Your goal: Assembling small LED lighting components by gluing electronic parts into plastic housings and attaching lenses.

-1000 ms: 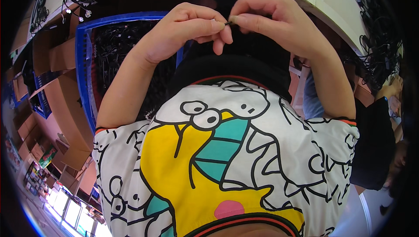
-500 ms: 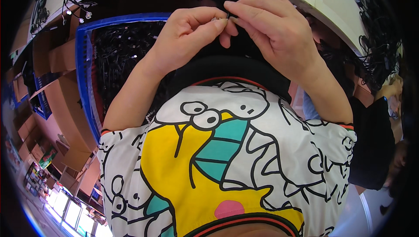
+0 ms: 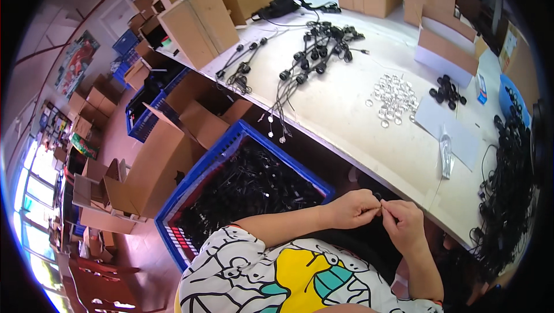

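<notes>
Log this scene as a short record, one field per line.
Left hand: fingers curled, thumb side toward the right hand
Right hand: fingertips close to the left's
Held item: too small to make out
Crate: blue, beside the person's left arm, filled with dark cables
Table: white, bearing a black cable bundle, clear discs and small black parts
Chair: reddish-brown, lower left
</notes>
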